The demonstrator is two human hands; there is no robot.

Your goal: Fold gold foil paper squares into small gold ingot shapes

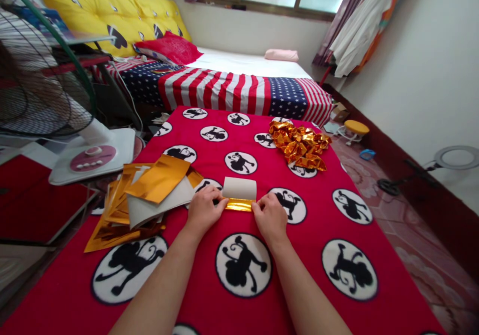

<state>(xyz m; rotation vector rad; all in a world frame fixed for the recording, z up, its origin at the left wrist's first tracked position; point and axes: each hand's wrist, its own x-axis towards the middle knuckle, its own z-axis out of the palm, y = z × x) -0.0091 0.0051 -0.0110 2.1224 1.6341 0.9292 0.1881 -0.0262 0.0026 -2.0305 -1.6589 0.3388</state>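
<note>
Left hand: our left hand (204, 210) has its fingers curled, the tips pinching the left end of the gold paper (239, 205).
Right hand: our right hand (270, 216) is curled the same way and nips the right end, knuckles up.
Where the paper lies: flat on the red cloth (307, 255) between our hands, white back up, with a narrow gold fold along the near edge.
Step in hand: we judge this to be an early fold, the near edge turned over and being pressed down.
What the fold calls for: even pressure from both ends, we think. Foil looks slippery, and the crease has to run straight.
Counts: one paper in hand. One loose stack of sheets (149, 190) lies just to the left, several in it, too overlapped to count. One heap of folded gold pieces (301, 145) sits well apart at the far right, too tangled to number.
</note>
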